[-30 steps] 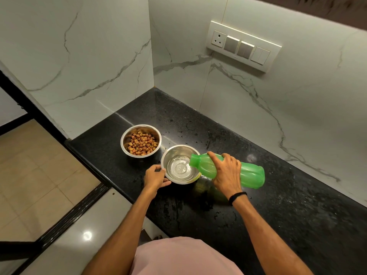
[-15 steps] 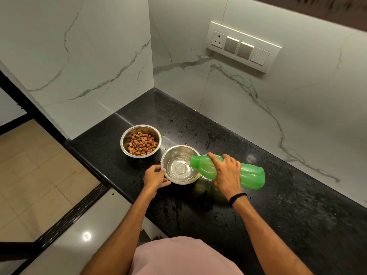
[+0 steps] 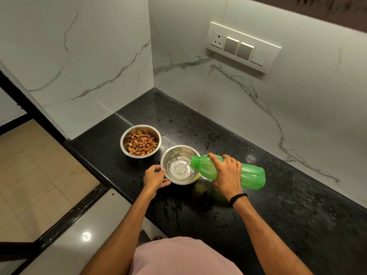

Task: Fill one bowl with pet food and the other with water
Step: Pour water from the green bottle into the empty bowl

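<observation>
Two steel bowls stand side by side on the black counter [image 3: 297,215]. The far-left bowl [image 3: 124,142] holds brown pet food [image 3: 141,143]. The nearer bowl [image 3: 174,151] has water in its bottom. My left hand [image 3: 154,176] grips this bowl's left rim. My right hand [image 3: 226,173] holds a green plastic bottle [image 3: 252,175] tipped almost flat, its open mouth over the bowl's right edge. A thin stream of water runs from the mouth into the bowl.
White marble walls meet in a corner behind the bowls. A switch panel with a socket [image 3: 242,46] hangs on the right wall. The counter's front edge runs diagonally at the left, with tiled floor [image 3: 29,175] below. The counter surface carries water splashes.
The bottle stays tipped over the nearer bowl and water keeps pouring; the water in the bowl has risen slightly. Both hands hold their places.
</observation>
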